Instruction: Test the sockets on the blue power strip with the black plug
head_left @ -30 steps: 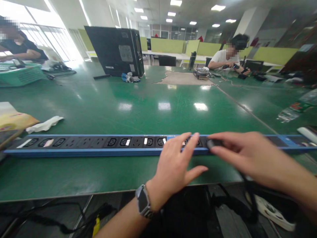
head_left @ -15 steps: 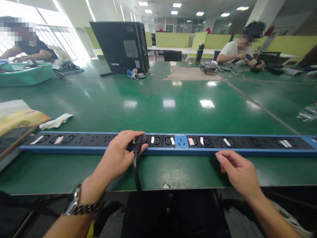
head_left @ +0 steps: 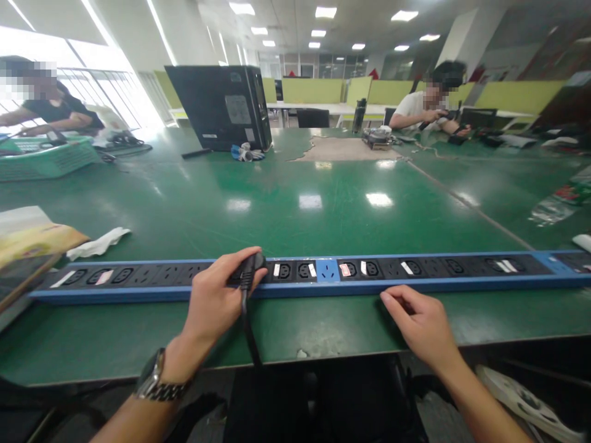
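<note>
A long blue power strip (head_left: 327,287) with black sockets lies across the green table in front of me. My left hand (head_left: 219,289), with a watch on the wrist, grips a black power plug (head_left: 250,266) between thumb and fingers over a socket left of the strip's middle. Whether the plug is seated in that socket, I cannot tell. Its black cord (head_left: 249,335) drops over the table edge. By the strip's front side, right of the blue socket, is my right hand (head_left: 420,317); its fingers are curled closed, with nothing visible in them.
A black computer tower (head_left: 221,111) stands farther back, with gloves (head_left: 248,152) beside it. A green basket (head_left: 55,160) is at the left, a plastic bottle (head_left: 561,200) at the right. Two people sit across the table. White crumpled tissue (head_left: 99,243) lies behind the strip.
The camera view has shifted, so the strip and table sit slightly lower and farther left. The plug in my left hand looks a little more tilted. My right hand stays by the strip.
</note>
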Motion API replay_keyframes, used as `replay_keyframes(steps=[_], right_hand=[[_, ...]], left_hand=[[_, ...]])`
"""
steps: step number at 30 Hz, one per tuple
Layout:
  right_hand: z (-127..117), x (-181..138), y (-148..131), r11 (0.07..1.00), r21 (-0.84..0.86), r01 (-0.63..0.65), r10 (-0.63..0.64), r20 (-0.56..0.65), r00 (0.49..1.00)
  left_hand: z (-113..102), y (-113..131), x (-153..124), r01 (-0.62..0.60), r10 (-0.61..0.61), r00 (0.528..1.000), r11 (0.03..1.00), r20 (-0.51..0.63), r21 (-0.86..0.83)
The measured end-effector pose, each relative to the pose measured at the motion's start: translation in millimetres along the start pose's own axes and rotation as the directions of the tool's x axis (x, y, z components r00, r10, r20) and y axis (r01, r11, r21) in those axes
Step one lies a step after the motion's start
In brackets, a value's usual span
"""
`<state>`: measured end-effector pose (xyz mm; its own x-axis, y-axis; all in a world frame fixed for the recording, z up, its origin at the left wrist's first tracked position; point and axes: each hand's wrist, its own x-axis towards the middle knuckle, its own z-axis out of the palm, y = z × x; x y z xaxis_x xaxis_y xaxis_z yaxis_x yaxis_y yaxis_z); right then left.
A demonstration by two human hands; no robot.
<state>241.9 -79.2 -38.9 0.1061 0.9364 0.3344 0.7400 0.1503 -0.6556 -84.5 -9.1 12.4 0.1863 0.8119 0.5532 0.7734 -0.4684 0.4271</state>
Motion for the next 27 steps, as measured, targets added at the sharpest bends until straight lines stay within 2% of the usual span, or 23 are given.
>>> replay_keyframes(steps=[1, 2, 3, 5, 7, 9, 13, 17, 19, 21, 23, 25, 27], right_hand=[[0.5, 0.7, -1.1, 1.0, -0.005, 0.001, -0.001, 0.003, 1.0], [0.9, 1.3, -2.0, 1.0, -0.01, 0.001, -0.001, 0.007, 1.0], [1.1, 1.5, -2.8, 1.0, -0.012, 0.002, -0.002, 0.009, 1.0], [1.0, 1.3, -4.0, 1.0, -0.013, 0.004, -0.003, 0.011, 1.0], [0.4, 0.6, -5.0, 1.0, -0.005, 0.007, -0.007, 0.013, 1.0], [-0.4, 0.1, -5.3, 1.0, 0.007, 0.005, -0.005, 0.016, 1.0], [-0.2, 1.2, -1.3, 0.999, 0.036, -0.018, 0.017, 0.04, 0.999], [5.8, 3.4, -4.5, 0.972, 0.19, -0.138, 0.14, 0.001, 0.99], [8.3, 5.1, -19.0, 0.929, 0.322, -0.183, 0.187, 0.021, 0.982], [5.9, 8.3, -40.3, 0.904, 0.396, -0.159, 0.137, 0.084, 0.987], [-3.8, 14.4, -58.6, 0.931, 0.35, -0.102, 0.076, 0.088, 0.993], [-19.9, 23.9, -63.5, 0.974, 0.201, -0.108, 0.108, 0.009, 0.994], [-37.6, 36.2, -52.7, 0.978, 0.062, -0.198, 0.198, -0.003, 0.98]], left_hand=[[5.7, 8.8, -0.1, 0.026, -0.03, 0.993, 0.999, -0.11, -0.038], [13.1, 19.0, 0.5, 0.018, -0.03, 0.986, 0.997, -0.163, -0.076], [21.9, 29.9, 1.8, -0.042, 0.027, 0.99, 0.993, -0.136, -0.108], [41.0, 50.3, 6.1, -0.15, 0.154, 0.988, 0.979, 0.022, -0.138], [57.4, 64.4, 11.3, -0.154, 0.17, 0.978, 0.979, 0.119, -0.131], [67.1, 69.6, 16.0, -0.11, 0.126, 0.98, 0.988, 0.155, -0.104], [68.9, 62.3, 22.0, -0.108, 0.117, 0.972, 0.992, 0.202, -0.059], [67.9, 57.1, 23.7, -0.24, 0.237, 0.936, 0.971, 0.26, -0.023], [69.2, 65.1, 23.3, -0.294, 0.295, 0.934, 0.955, 0.2, -0.036], [69.9, 81.3, 23.2, -0.342, 0.351, 0.931, 0.934, 0.097, -0.102], [68.9, 99.7, 24.3, -0.412, 0.429, 0.902, 0.892, 0.056, -0.188], [66.9, 110.7, 26.7, -0.428, 0.464, 0.876, 0.874, 0.133, -0.231], [65.8, 108.2, 28.5, -0.353, 0.39, 0.89, 0.917, 0.235, -0.187]])
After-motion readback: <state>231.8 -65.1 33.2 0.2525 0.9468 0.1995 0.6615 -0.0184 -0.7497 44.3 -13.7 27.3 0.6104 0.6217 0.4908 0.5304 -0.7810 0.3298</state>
